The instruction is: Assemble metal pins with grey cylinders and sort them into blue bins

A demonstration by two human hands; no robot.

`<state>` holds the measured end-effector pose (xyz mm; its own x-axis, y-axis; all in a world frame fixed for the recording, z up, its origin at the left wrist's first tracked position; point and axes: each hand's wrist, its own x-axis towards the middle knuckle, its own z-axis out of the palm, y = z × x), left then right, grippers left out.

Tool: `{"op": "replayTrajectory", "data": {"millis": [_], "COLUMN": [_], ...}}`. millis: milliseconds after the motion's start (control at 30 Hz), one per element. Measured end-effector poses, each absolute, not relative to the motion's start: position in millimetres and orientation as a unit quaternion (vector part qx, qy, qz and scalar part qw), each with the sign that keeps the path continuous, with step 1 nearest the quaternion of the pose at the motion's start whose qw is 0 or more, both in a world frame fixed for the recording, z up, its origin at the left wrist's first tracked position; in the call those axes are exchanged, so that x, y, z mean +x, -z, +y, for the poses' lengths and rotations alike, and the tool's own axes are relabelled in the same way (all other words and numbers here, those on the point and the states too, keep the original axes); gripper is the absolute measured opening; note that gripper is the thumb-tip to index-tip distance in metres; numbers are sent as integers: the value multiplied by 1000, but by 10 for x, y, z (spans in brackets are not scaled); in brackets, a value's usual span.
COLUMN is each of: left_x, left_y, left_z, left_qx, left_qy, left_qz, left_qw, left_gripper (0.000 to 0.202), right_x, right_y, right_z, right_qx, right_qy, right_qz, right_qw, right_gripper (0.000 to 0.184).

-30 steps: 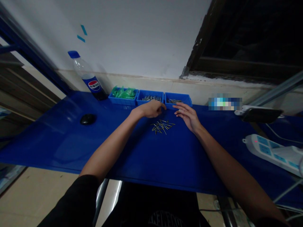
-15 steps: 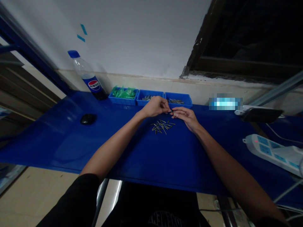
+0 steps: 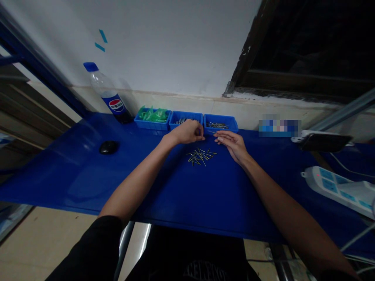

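My left hand [image 3: 189, 132] is closed in a pinch in front of the middle blue bin [image 3: 175, 127]; whatever lies between its fingertips is too small to make out. Just to the right, my right hand [image 3: 234, 145] pinches a thin screw [image 3: 211, 132], whose end points left toward the other hand. A gap separates the two hands. Below them on the blue table [image 3: 181, 191] lies a loose pile of thin brass-coloured screws [image 3: 201, 157]. More screws [image 3: 216, 125] fill the right blue bin [image 3: 235, 125], and small grey parts [image 3: 180, 121] show in the middle one.
Green plastic pieces [image 3: 155, 114] fill the left bin [image 3: 152, 125]. A Pepsi bottle [image 3: 113, 102] stands beside it, with a black mouse [image 3: 108, 147] nearer me. On the right are a phone [image 3: 326, 143] and a white power strip [image 3: 336, 189] with cables.
My hands were touching at the fingertips and have come apart. The left has drawn back leftward and the right has shifted slightly right. The pile on the table looks the same.
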<state>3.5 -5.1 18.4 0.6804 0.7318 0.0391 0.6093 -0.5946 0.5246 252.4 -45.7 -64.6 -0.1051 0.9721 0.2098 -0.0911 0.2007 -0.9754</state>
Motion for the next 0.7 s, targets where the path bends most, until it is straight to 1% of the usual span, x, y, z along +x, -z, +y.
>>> {"op": "replayTrajectory", "data": {"millis": [67,133,233,400,533,700], "left_x": [-48,-99,-88,22,51,27], "left_y": [-227,-244,-239,-241,-240,-248], "left_z": [-42,-40,-57,-119,-148,-132], "left_qx": [891,889,883,879,885,887], "left_qy": [-38,37,99,120,112,98], "left_qz": [370,364,373,396,397,395], "left_qw": [261,276,268,239,215,219], "left_gripper": [24,33,42,36,38,39], "right_x": [2523,2524,2528,2534,2535,2531], "right_y": [624,603,590,597,592,593], "right_z": [-469,-482,-491,-486,-492,-492], "right_qx": [-386,-380,-378,-378,-376,-374], "right_qy": [-495,-497,-494,-499,-508,-516], "right_qz": [-558,-564,-574,-572,-566,-561], "right_qw": [543,539,532,530,530,529], "right_gripper": [43,51,54,46,44,41]}}
